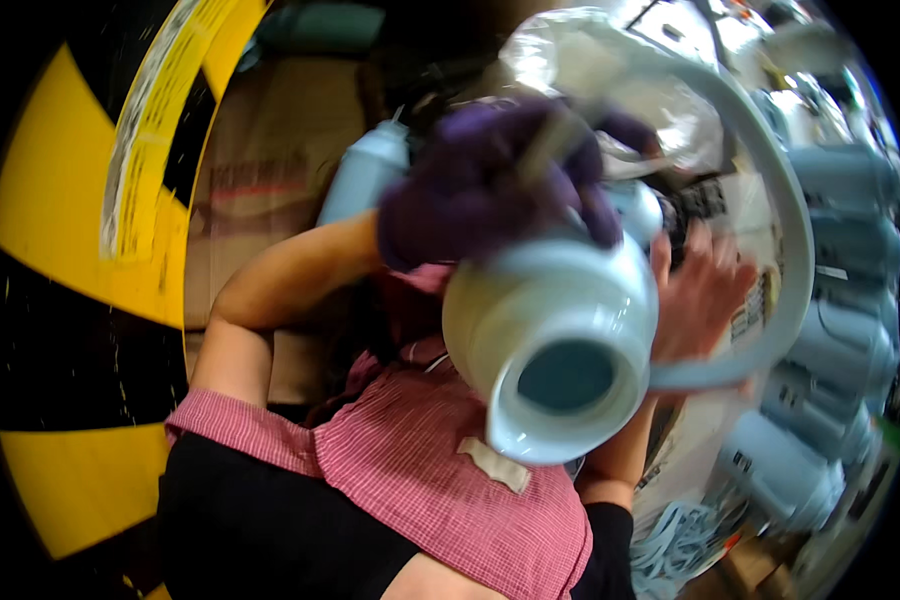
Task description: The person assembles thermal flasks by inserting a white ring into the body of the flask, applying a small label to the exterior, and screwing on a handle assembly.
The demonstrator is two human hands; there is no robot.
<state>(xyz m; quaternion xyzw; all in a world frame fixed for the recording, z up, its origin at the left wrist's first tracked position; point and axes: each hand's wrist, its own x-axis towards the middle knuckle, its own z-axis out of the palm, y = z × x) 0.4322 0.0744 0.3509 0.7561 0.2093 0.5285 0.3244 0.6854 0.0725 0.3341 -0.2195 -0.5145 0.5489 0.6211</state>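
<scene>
My left hand (490,180), in a purple glove, is closed round a pale strip-like piece (553,145), blurred by motion. Its fingertips reach the upper side of a light blue jug (480,310). The jug is tilted, its round mouth and pouring lip facing me. A long grey-blue curved strip (795,230) loops from near the glove round to the jug's right side; whether it joins the piece in my glove I cannot tell. My bare right hand (705,290) is beside the jug, inside the loop, fingers stretched and apart. Its contact with the jug is hidden.
Several light blue jugs (840,340) lie in a row at the right. Loose blue loops (675,545) are heaped at the lower right. Another light blue vessel (365,170) stands by cardboard (270,180) at the left. Clear plastic wrap (540,55) lies behind. A yellow-black striped surface (85,290) borders the left.
</scene>
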